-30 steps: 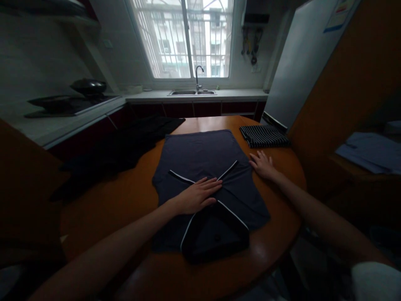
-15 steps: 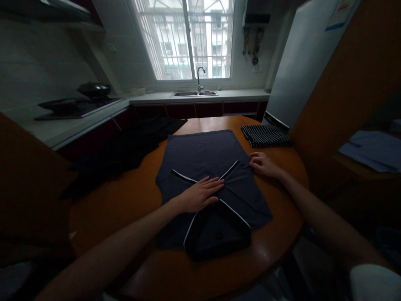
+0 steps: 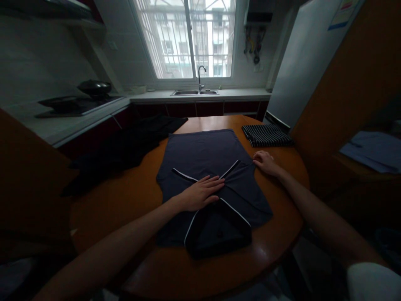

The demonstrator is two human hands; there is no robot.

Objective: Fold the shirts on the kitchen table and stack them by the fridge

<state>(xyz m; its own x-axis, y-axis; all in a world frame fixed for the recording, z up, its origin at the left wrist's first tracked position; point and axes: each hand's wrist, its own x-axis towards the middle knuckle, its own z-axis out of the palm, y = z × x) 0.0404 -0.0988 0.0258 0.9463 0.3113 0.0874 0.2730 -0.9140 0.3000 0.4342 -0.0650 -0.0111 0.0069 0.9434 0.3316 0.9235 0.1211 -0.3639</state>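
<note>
Nothing here can be read from where I stand. The one printed thing is a coloured sticker (image 3: 343, 12) high on the tall white fridge (image 3: 300, 67) at the right (blue and red patches, lettering too small and blurred). The dark shirt (image 3: 200, 154) shows only white piping, no wording.

You've got a dk navy shirt (image 3: 203, 154), plain, w/ thin white piping on sleeve hems & collar. Folded cloth (image 3: 267, 135) beyond it: black w/ fine white stripes. Garment (image 3: 125, 146) to your left: solid black. Table (image 3: 125, 200): orange-brown wood. Cabinet fronts (image 3: 194, 109): dk red. Fabric stack (image 3: 372, 150) far right: pale blue.
</note>
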